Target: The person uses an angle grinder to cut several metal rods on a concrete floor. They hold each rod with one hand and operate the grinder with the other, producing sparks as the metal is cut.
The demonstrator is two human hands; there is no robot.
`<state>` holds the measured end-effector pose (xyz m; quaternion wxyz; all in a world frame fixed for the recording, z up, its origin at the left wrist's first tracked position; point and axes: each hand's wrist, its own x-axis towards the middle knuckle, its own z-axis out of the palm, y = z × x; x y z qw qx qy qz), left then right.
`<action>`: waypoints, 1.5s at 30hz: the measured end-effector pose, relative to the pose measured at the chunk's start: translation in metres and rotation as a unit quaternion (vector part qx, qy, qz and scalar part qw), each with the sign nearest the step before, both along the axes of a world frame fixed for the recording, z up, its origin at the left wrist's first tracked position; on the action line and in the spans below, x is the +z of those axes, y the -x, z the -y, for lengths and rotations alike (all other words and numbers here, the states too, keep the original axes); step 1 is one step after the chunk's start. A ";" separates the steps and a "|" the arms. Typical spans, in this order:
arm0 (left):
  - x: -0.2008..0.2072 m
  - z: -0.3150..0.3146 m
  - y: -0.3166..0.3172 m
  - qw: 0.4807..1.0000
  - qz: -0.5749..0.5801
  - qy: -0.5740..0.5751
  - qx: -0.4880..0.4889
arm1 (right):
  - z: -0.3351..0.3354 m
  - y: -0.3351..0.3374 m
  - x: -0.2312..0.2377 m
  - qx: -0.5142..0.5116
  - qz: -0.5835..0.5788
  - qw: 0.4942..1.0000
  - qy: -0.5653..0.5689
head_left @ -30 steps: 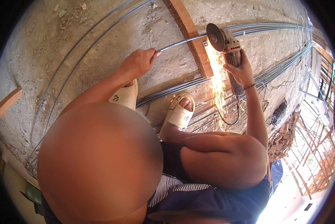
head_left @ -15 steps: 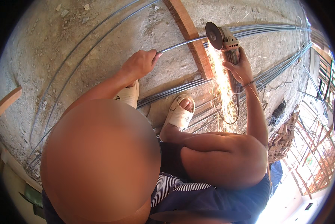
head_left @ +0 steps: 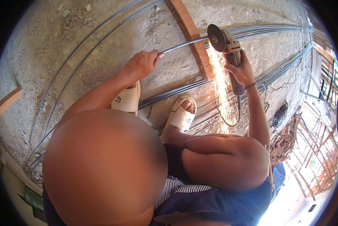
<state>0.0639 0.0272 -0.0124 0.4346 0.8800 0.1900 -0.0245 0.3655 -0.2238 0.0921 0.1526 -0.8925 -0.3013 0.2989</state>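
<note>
My left hand is closed round the near end of a thin steel rod. The rod crosses over a wooden beam lying on the ground. In my right hand is an angle grinder, fingers wrapped round its body. Its dark cutting disc meets the rod just right of the beam, though the exact contact is hidden behind the disc. A bright stream of sparks falls from there toward my feet. The grinder's cord loops below it.
More steel rods lie in bundles across the dusty concrete, with two bent rods at the left. My sandalled foot is near the sparks. A short wood piece sits far left; a broken-brick pile is at right.
The grinder and my right hand have dipped slightly. Sparks still stream down in a slightly narrower band. My left hand keeps its grip on the rod, and more of my left sandal shows.
</note>
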 end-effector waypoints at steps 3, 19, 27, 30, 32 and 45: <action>0.001 0.000 0.000 1.000 0.000 -0.003 0.003 | -0.003 -0.001 0.002 -0.005 0.002 1.000 0.009; 0.005 0.000 -0.001 1.000 -0.030 -0.006 -0.001 | 0.003 -0.004 0.001 0.000 -0.022 1.000 -0.010; 0.003 -0.001 -0.001 0.999 -0.033 -0.009 -0.003 | -0.003 0.002 0.009 -0.021 -0.014 0.999 0.038; 0.002 0.000 -0.002 0.999 -0.032 -0.012 -0.001 | -0.007 -0.001 0.005 -0.022 -0.027 0.999 0.024; 0.001 0.000 -0.003 0.999 -0.048 -0.012 0.001 | -0.008 -0.002 0.003 -0.021 -0.027 0.999 -0.011; 0.005 0.000 -0.001 1.000 -0.027 -0.013 -0.005 | 0.000 0.002 0.006 -0.040 -0.023 0.999 0.028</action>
